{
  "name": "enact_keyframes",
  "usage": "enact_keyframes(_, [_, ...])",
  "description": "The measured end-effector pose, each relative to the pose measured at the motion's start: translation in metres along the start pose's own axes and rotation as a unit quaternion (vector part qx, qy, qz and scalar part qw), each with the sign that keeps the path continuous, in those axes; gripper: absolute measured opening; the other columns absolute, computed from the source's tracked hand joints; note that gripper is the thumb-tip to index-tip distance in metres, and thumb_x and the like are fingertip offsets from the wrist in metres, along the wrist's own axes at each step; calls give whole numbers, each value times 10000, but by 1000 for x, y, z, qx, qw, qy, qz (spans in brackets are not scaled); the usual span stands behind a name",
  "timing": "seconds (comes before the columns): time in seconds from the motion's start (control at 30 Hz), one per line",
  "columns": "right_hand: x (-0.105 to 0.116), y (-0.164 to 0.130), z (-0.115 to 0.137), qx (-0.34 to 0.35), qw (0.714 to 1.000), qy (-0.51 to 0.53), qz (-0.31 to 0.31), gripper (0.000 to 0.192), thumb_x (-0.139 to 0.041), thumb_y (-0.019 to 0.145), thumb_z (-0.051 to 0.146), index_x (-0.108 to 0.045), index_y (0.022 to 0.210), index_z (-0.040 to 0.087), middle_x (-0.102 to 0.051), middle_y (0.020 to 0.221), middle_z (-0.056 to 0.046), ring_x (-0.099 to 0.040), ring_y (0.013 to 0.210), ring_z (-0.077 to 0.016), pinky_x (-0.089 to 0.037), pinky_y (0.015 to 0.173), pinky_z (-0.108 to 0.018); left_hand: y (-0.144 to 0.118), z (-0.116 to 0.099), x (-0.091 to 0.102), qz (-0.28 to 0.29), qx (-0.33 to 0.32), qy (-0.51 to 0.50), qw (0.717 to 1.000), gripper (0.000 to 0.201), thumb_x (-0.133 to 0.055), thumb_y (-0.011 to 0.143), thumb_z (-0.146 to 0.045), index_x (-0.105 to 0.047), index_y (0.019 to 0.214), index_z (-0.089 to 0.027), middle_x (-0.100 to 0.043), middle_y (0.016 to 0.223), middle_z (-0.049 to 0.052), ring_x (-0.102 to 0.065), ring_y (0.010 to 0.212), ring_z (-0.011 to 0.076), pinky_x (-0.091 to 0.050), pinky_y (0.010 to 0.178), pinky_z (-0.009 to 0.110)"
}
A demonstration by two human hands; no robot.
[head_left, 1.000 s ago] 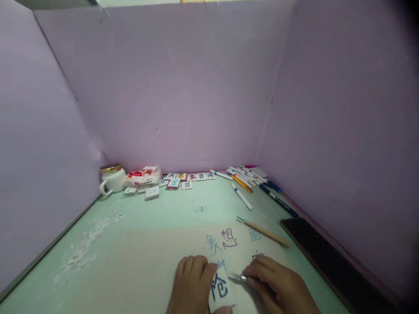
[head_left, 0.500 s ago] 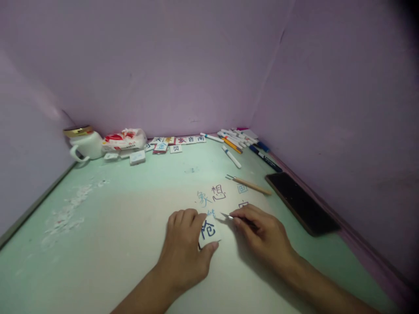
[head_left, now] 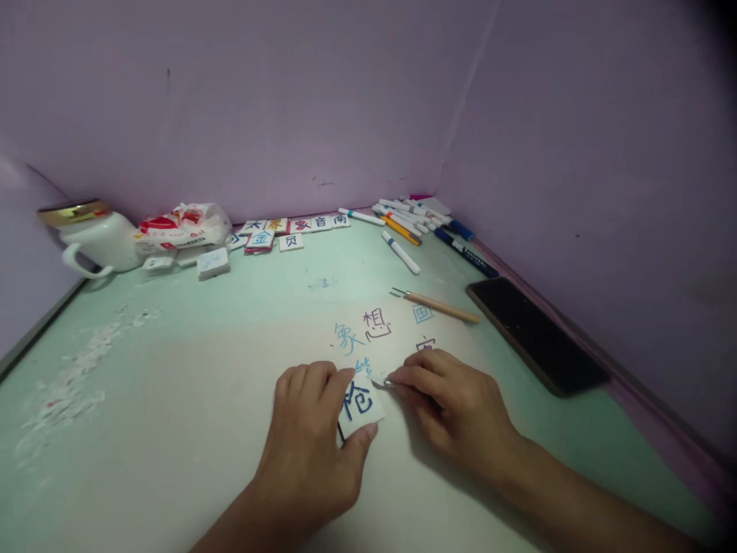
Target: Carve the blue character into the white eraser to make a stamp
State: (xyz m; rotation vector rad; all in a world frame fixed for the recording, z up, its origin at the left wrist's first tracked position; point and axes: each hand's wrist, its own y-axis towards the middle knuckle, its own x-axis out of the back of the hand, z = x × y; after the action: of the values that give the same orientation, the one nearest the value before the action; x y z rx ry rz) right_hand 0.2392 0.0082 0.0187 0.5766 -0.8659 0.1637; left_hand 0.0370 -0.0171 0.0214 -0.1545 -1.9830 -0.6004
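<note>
Left hand (head_left: 311,430) grips tile (head_left: 361,403), partly covering it | right hand (head_left: 461,399) grips knife (head_left: 387,382), handle mostly hidden

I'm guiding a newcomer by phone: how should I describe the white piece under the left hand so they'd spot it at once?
On the pale green table, find the left hand. In its grip is a white square piece bearing one large dark-blue character. The other white tiles with characters lie back by the purple wall; this one alone is held.
</note>
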Motion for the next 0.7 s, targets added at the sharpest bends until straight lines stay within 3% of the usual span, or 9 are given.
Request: enact_keyframes(0.7, [7, -7, -1, -4, 999, 24, 31, 175, -540, 828, 162, -709, 826, 207, -611, 693, -24, -546, 629, -142, -345, 543, -263, 3, 1, -1, -13, 9, 5, 1000, 344, -617, 756, -280, -572, 1068, -144, -570, 964, 106, -540, 892, 285, -428, 803, 509])
